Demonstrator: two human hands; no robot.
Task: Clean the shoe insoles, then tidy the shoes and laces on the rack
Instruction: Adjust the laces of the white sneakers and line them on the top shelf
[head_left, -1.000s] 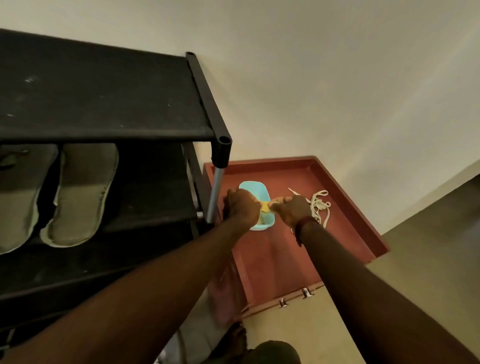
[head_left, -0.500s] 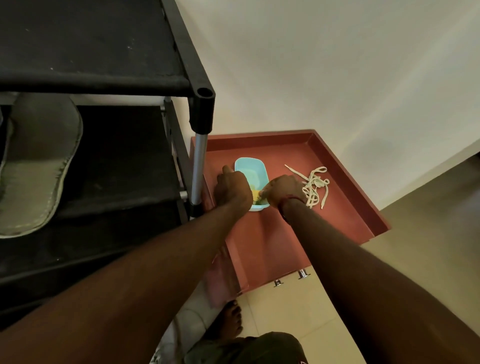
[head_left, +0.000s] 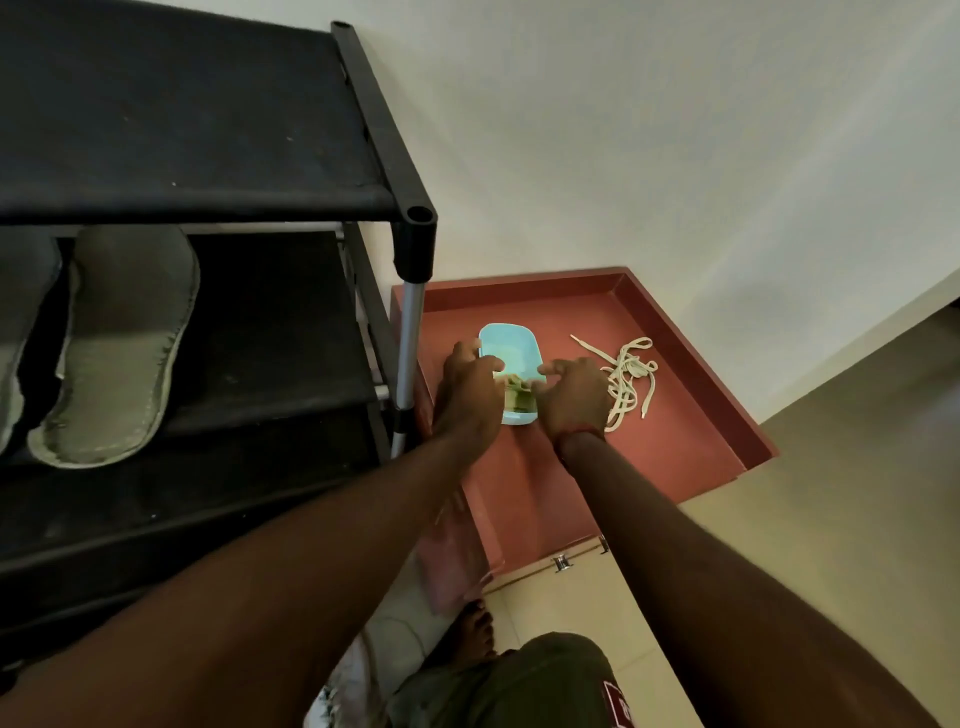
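A light blue tub (head_left: 511, 348) stands on the red tray table (head_left: 685, 395). A yellow-green sponge (head_left: 519, 399) sits low in the tub's near end. My left hand (head_left: 470, 395) and my right hand (head_left: 571, 397) close on the sponge from either side, and my left thumb rests by the tub's left rim. A loose bundle of cream shoelaces (head_left: 628, 379) lies on the tray just right of my right hand. Two grey insoles (head_left: 114, 343) lie on the second shelf of the black shoe rack (head_left: 208, 130). The left insole (head_left: 21, 322) is cut off by the frame edge.
The rack's corner post (head_left: 410, 332) stands right next to the tray and my left hand. A white wall runs behind the tray. Tiled floor (head_left: 831, 519) lies to the right. My bare foot (head_left: 470, 631) and some pale cloth are below the tray.
The sponge went from held up between my hands above the tub to low inside it. My view has shifted, and the rack shows from a different angle.
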